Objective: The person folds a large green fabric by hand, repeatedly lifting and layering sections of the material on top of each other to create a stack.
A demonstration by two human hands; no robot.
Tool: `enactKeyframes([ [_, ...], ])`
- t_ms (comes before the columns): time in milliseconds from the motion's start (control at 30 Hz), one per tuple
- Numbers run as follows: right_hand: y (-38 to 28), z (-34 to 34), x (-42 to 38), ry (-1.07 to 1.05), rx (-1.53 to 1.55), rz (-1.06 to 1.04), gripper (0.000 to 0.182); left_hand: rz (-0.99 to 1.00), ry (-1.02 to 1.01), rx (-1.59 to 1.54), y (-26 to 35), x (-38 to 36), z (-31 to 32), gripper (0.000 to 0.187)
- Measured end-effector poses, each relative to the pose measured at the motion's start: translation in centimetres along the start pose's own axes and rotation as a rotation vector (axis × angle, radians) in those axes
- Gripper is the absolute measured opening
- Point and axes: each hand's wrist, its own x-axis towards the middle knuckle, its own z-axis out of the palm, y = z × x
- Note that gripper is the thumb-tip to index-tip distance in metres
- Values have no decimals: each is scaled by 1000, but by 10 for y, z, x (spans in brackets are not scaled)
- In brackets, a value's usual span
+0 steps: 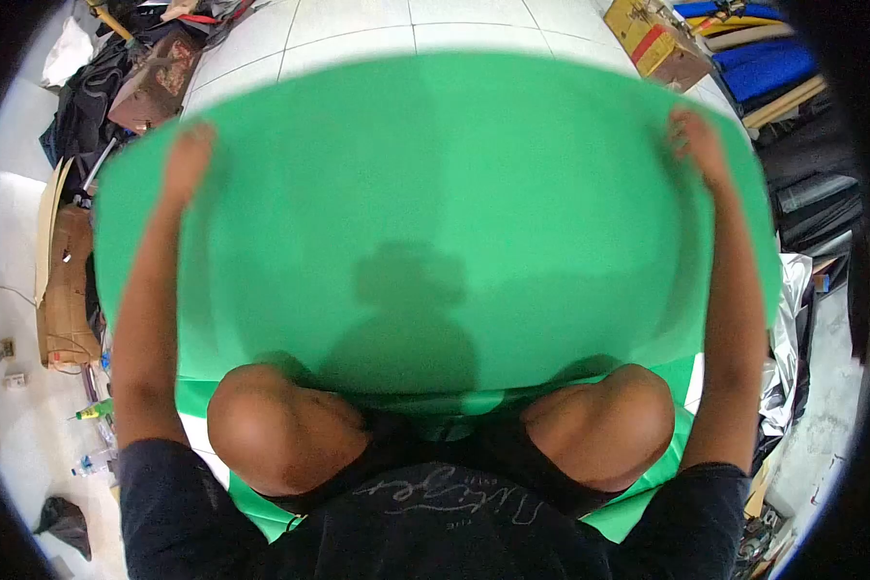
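Observation:
A wide green cloth point(435, 184) spreads in front of me from my knees towards the far floor. Its far edge curves and is blurred. My left hand point(191, 158) is at the cloth's far left part, closed, with its fingers curled at the fabric. On the far right part, my right hand point(698, 143) is also closed on the fabric, its fingers bent inward. Both hands are smeared by motion, so the exact finger contact is hard to see. Both arms are stretched forward, outside my bent knees. More green fabric point(638, 507) shows beneath my legs.
White floor tiles point(358, 29) lie beyond the cloth. At the left are a reddish-brown box point(155, 82), cardboard point(71, 280) and a green bottle point(94, 410). A yellow box point(655, 43), blue rolled material point(766, 68) and silver sheeting point(788, 329) line the right side.

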Motion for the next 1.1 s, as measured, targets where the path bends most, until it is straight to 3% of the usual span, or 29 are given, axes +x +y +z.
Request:
enactKeyframes([
  [33,25,43,-30,-44,-403,24,41,-295,-312,-309,66,-52,-6,53],
  [67,57,85,-73,37,-452,42,40,-516,-436,-354,151,-85,-47,55],
  [100,61,110,-116,-100,-433,104,39,-442,-627,-259,169,-129,-40,58],
  [133,70,133,-156,-21,-480,88,39,-425,-696,-181,185,-171,-31,59],
  [167,62,145,-185,-17,-458,170,38,-461,-622,-135,199,-200,-34,59],
  [233,85,159,-215,201,-575,60,36,-480,-547,-90,213,-226,-40,60],
  [300,95,166,-227,271,-574,115,37,-724,-511,-3,214,-249,-43,60],
  [367,97,166,-245,347,-594,186,38,-731,-295,-180,181,-303,-13,63],
  [433,100,164,-245,485,-605,386,42,-958,-356,-46,133,-342,22,64],
  [500,110,149,-239,534,-559,524,51,-1221,-410,-243,141,-284,-18,60],
  [567,147,131,-232,463,-311,854,56,-1279,-398,-367,130,-259,-27,56],
  [600,118,113,-218,189,-4,1006,52,-1348,-373,-488,126,-249,-24,53],
  [633,121,113,-213,203,-5,1008,52,-1338,-373,-499,125,-241,-17,53],
  [700,133,119,-207,350,539,972,48,-1562,-373,-603,122,-226,-3,42],
  [800,146,135,-198,573,567,999,36,-1678,-241,-855,94,-240,31,30],
  [833,143,131,-196,578,574,993,36,-1672,-233,-860,91,-238,31,30],
  [900,134,126,-193,525,826,991,24,-1635,-186,-1212,83,-240,18,21],
  [933,132,122,-190,570,856,942,20,-1664,-23,-1312,86,-234,15,16],
  [967,131,118,-186,624,904,891,19,-1662,-3,-1305,87,-227,10,16],
  [1033,116,101,-179,726,1032,772,16,-1540,340,-1520,98,-204,-18,12],
  [1100,84,73,-175,810,1100,631,13,-1393,406,-1593,91,-186,-63,10],
])
